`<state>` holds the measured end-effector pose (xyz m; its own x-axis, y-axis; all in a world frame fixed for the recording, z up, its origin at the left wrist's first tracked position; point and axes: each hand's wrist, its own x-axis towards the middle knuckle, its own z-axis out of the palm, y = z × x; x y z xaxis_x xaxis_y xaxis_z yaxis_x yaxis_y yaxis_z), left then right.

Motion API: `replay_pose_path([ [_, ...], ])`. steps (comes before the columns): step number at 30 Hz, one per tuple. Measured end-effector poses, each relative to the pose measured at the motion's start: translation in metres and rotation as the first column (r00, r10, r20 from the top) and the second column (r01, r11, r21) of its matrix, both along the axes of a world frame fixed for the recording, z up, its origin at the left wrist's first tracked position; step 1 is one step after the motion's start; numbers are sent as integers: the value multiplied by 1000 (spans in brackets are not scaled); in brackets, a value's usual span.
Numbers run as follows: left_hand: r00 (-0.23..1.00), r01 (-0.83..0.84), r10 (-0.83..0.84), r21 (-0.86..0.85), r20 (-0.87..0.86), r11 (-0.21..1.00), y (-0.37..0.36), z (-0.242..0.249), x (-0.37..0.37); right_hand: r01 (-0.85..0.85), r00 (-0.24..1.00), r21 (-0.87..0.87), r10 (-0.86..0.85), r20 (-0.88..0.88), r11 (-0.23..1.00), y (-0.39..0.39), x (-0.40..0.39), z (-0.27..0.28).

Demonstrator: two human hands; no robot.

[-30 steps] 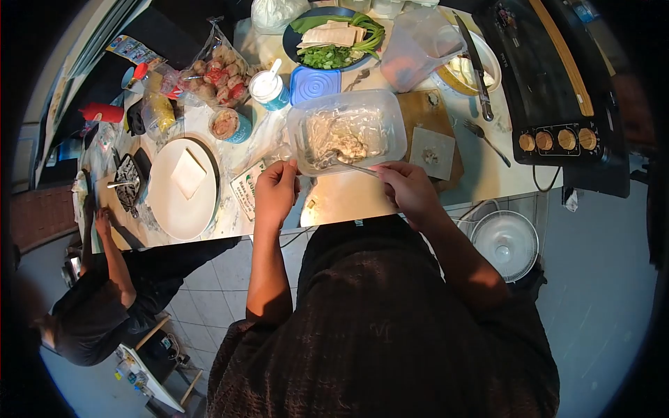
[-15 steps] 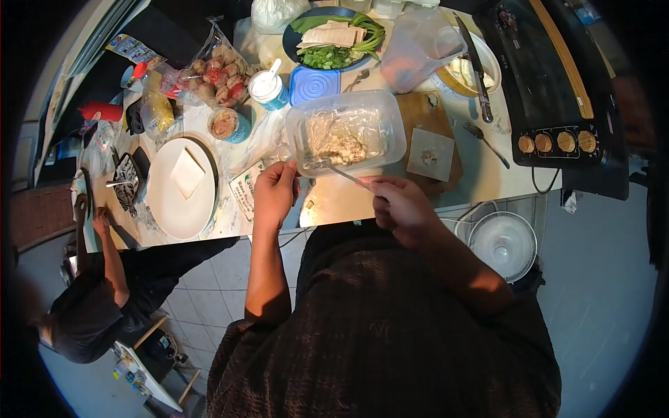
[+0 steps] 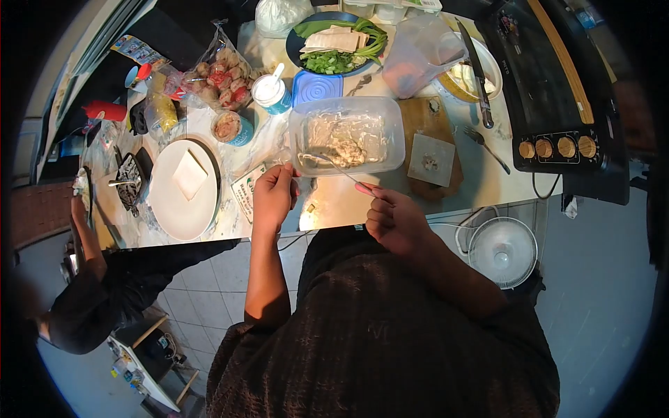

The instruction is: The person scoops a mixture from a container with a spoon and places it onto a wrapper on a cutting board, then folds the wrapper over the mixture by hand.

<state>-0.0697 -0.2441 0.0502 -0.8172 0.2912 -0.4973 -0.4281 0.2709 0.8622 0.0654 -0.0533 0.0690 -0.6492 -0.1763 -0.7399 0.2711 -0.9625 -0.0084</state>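
My right hand is closed around the handle of a metal spoon. The spoon's far end reaches over the near side of a clear plastic container. Inside the container, a pale minced mixture is smeared across the bottom. My left hand is pinched closed at the container's near left corner; what its fingers grip, if anything, is hidden. Beside it lies a printed packet. Further left, a white plate bears a pale square wrapper.
A wooden board with a square sheet lies to the right, near a fork. A knife rests across a bowl. Behind stand tubs and a plate of greens. Another person is at left.
My right hand has drawn slightly down and toward me, with the spoon tilted more steeply. My left hand stays by the container corner. The other person's arm has shifted left.
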Motion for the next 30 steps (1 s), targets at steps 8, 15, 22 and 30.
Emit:
replay_pose_path([
  [8, 1000, -7, 6, -32, -15, 999, 0, 0, 0, -77, 978, 338, 136, -155, 938, 19, 2, 12],
  [15, 999, 42, -42, -68, 8, 997, -4, 1, -4, -16, 928, 309, 129, -349, 951, 66, 28, 5],
  [22, 965, 240, -248, 97, 83, 966, 32, 19, 10, 134, 922, 448, 55, -383, 884, 136, 102, 9],
  [30, 778, 627, -629, 86, -15, 774, 109, -1, 49, -122, 982, 975, 119, 145, -185, 164, 155, -11],
])
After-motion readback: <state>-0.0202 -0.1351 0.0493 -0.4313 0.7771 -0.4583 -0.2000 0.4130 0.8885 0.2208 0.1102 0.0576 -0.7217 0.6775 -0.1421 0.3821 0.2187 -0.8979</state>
